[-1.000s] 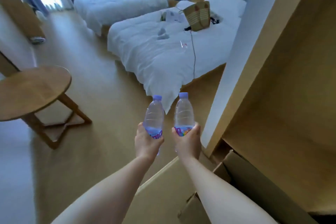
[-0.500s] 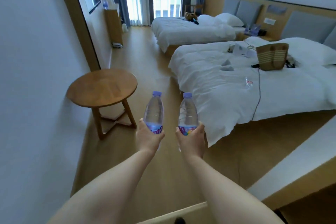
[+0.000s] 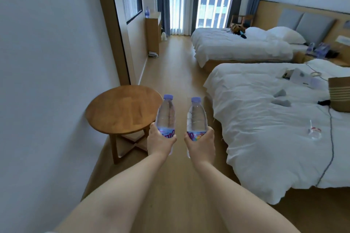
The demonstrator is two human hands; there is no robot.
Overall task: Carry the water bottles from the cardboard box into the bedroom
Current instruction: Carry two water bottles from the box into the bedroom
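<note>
So we're standing in a hotel-type bedroom with a light wood floor point(image 3: 170, 73) running up to tall curtained windows point(image 3: 191, 0) at the far end. Two beds with white duvets are sitting on the right, the near bed point(image 3: 265, 119) cluttered with a woven bag point(image 3: 340, 96), a cable and some small bits, the far bed point(image 3: 236, 45) beyond it. A round wooden table point(image 3: 121, 109) is standing against the white wall on the left.

We're holding both arms straight out in front, forearms roughly parallel. Our left hand point(image 3: 161, 143) is wrapping around the label end of the left bottle point(image 3: 165, 117), and our right hand point(image 3: 200, 143) is gripping the right bottle point(image 3: 196, 119) the same way, fingers closed around the lower half.

Both bottles are standing upright, long axis vertical, purple caps pointing up, near each other but not touching, over the floor between the table and the near bed.
</note>
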